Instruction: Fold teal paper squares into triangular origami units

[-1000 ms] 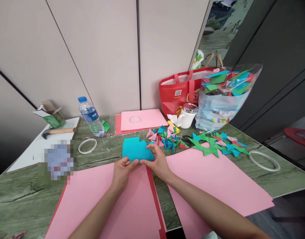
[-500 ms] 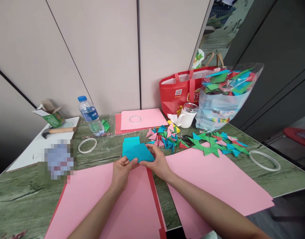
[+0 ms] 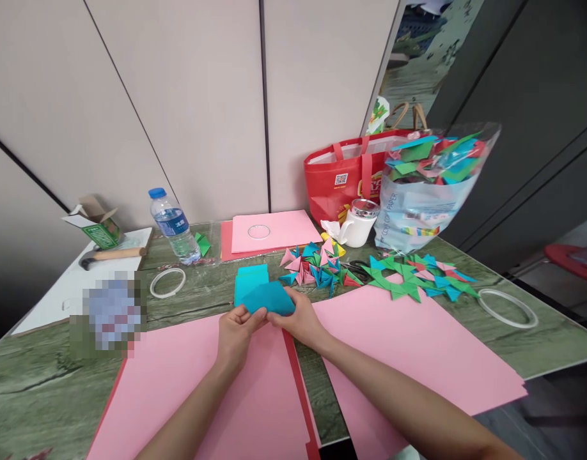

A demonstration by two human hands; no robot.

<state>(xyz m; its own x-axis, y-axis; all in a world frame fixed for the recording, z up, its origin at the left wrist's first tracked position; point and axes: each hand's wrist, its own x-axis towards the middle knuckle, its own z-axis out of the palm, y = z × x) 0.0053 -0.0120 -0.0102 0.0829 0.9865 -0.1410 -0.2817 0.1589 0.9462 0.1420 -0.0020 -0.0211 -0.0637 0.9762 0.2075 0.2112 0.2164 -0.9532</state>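
A folded blue paper (image 3: pixel 268 298) is held up between both hands, just above the near edge of a small stack of blue paper (image 3: pixel 252 276). My left hand (image 3: pixel 236 329) is closed, pinching the paper's lower left edge between thumb and fingers. On the right side, my right hand (image 3: pixel 300 317) grips the paper's lower right edge, thumb in front and fingers behind. Beneath my left forearm lies a stack of large pink sheets (image 3: pixel 202 383) with red ones showing at its edges. More pink sheets (image 3: pixel 408 351) lie under my right forearm.
Folded paper triangles (image 3: pixel 317 265) are piled behind my right hand, near a white mug (image 3: pixel 360 223). Paper stars (image 3: pixel 399 278) lie to the right. Further back stand a red bag (image 3: pixel 327 191), a plastic bag of paper pieces (image 3: pixel 413 211) and a water bottle (image 3: pixel 175 227). A hammer (image 3: pixel 114 254) lies left.
The folded paper has tipped slightly and its top edge sits a little lower. Fingers of my right hand have slid down from its upper right corner. The view has shifted slightly.
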